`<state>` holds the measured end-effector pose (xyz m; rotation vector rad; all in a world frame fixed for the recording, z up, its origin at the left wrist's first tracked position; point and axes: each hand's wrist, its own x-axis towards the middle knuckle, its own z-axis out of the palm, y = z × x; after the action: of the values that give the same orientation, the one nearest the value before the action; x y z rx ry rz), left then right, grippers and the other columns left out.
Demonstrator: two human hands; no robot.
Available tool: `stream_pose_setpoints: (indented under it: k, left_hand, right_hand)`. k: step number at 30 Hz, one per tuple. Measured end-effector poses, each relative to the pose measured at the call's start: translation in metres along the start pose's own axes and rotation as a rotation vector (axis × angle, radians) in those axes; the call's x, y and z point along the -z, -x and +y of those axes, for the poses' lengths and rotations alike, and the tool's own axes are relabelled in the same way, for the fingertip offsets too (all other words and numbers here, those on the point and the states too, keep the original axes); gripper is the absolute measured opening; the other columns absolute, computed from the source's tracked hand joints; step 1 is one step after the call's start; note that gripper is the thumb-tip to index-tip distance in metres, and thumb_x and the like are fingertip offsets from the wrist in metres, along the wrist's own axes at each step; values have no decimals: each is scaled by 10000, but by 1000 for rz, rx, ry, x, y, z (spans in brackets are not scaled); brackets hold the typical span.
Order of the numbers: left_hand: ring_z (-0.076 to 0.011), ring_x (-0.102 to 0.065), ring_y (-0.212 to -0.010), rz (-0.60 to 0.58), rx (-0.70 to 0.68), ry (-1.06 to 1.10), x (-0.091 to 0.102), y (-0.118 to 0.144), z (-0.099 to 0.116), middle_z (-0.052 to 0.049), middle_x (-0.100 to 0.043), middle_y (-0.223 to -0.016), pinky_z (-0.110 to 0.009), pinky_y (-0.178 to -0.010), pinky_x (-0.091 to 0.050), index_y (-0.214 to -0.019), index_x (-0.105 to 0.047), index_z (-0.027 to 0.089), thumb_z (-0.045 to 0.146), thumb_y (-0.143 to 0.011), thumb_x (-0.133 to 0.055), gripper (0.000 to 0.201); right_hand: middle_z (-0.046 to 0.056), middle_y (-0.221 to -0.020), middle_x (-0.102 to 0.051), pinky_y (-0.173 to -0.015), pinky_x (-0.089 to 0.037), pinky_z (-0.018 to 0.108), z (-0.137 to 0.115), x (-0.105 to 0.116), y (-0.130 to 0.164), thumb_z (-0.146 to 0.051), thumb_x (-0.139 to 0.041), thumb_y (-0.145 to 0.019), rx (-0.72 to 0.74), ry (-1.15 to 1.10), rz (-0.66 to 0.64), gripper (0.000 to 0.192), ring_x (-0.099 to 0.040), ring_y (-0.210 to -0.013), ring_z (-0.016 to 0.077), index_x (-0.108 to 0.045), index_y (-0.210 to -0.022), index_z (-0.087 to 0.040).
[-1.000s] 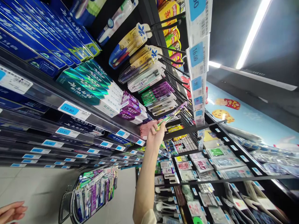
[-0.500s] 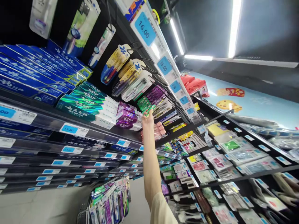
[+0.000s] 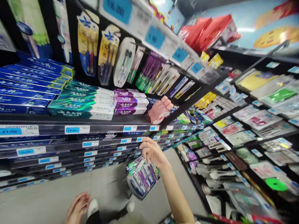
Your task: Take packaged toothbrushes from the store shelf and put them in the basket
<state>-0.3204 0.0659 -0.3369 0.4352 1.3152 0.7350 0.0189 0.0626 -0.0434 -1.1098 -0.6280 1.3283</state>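
My right hand is in the air in front of the shelf fronts, empty, its fingers loosely bent and apart. Beneath it on the floor stands a basket filled with packaged toothbrushes. At the bottom of the view, my left hand hangs low with fingers slightly curled and apart, holding nothing that I can see. Purple-and-green toothbrush packs hang from hooks above the shelf. Below them sit purple toothpaste boxes and a pink bagged item.
Stacked green boxes and blue boxes fill the shelf's left side. A rail of price tags juts out overhead. Another rack of hanging goods stands on the right. My shoe shows on the floor.
My right hand has come away from the hanging green packs and dropped toward the basket. My left hand has entered the view at the bottom. The camera has tilted down.
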Motion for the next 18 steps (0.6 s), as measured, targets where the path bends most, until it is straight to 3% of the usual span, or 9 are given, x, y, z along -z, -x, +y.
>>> stream_pose_setpoints:
  k: [2,5,9,13,18]
  left_hand:
    - [-315,-746,-873,-33,-16,-43,-14,8,8,-58,-792,-820,-385,-737,-600,-823,-736,258,639,-422,-874,570]
    - [-266,-739,-902,-129,-114,-183,-38,12,9,-64,-776,-877,-351,-789,-587,-925,-713,221,648,-599,-800,544]
    - [-240,-732,-869,-293,-217,-560,-59,-3,-13,-90,-769,-929,-355,-778,-585,-991,-664,207,649,-774,-592,498]
    - [-243,-735,-805,-405,-207,-832,-75,-22,-49,-91,-772,-914,-378,-771,-587,-953,-672,212,587,-777,-597,422]
    - [-242,-733,-906,-531,-217,-1215,-105,-39,-88,-85,-773,-1011,-387,-878,-580,-914,-686,226,396,-854,-609,196]
  right_hand:
    - [32,-929,-771,-373,-552,205,56,35,24,-363,-811,-844,-160,-49,132,337,-713,-596,152,-667,-1105,-207]
    - [54,-965,-779,-428,-513,165,157,83,75,-288,-758,-861,-406,-215,484,247,-729,-675,142,-674,-1073,-192]
    - [74,-945,-782,-533,-532,201,272,121,165,-214,-690,-874,-610,-378,925,137,-714,-667,137,-676,-1006,-180]
    - [21,-817,-748,-558,-519,195,331,141,236,-178,-662,-857,-629,-453,1184,66,-665,-579,104,-626,-910,-195]
    - [-8,-745,-723,-578,-524,192,361,167,280,-208,-689,-800,-580,-532,1387,91,-659,-593,109,-615,-853,-211]
